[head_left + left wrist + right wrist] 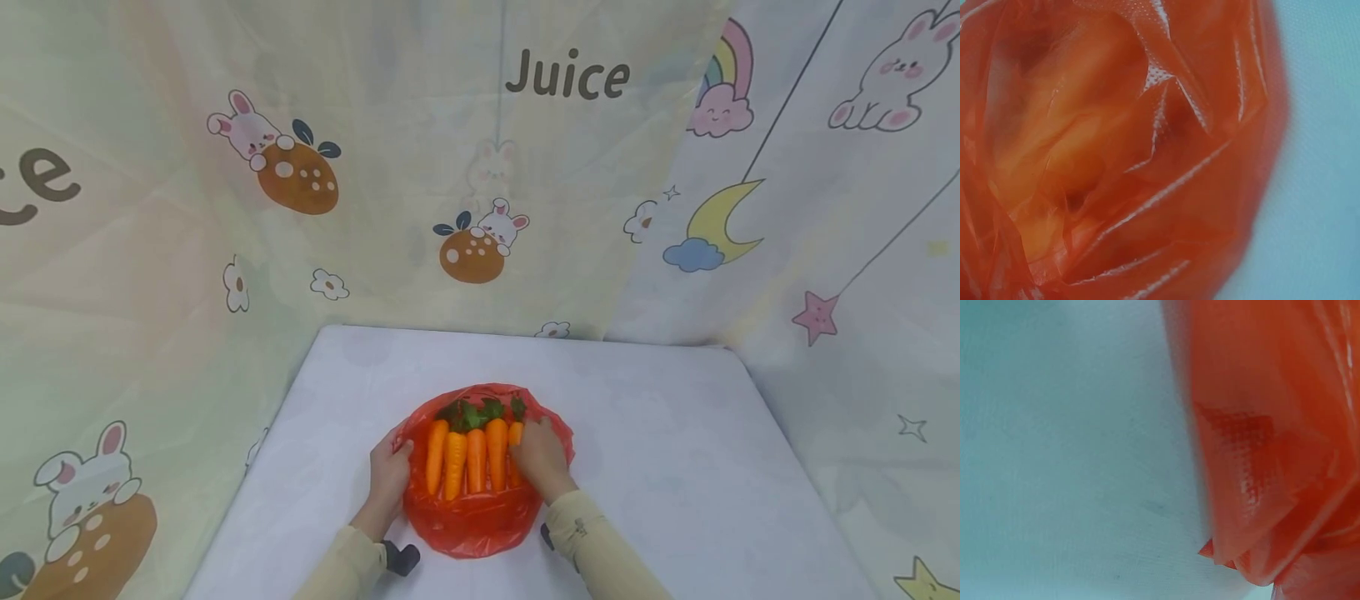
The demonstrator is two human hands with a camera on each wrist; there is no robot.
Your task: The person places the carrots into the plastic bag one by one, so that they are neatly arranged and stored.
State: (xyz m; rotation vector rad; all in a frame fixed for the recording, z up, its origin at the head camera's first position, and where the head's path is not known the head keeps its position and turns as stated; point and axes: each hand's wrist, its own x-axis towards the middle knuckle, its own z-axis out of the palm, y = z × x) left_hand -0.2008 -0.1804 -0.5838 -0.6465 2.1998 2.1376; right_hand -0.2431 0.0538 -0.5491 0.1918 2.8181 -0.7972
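Observation:
In the head view a red plastic bag [465,533] lies with its mouth spread wide. Several orange carrots [476,458] with green leafy tops [472,414] are side by side inside it. At the bag's left rim, my left hand [387,477] holds the plastic, thumb over the inside. My right hand [543,457] reaches over the right rim, its fingers curled at the rightmost carrot [515,433] and covering part of it. Both wrist views are filled mostly by the red plastic close up; neither shows fingers. Orange shapes show through the plastic in the left wrist view.
The bag rests on a white-covered table [660,450]. Printed cloth [390,167] with cartoon rabbits, a moon and lettering hangs behind and at both sides. Dark straps [402,558] sit at the sleeve cuffs.

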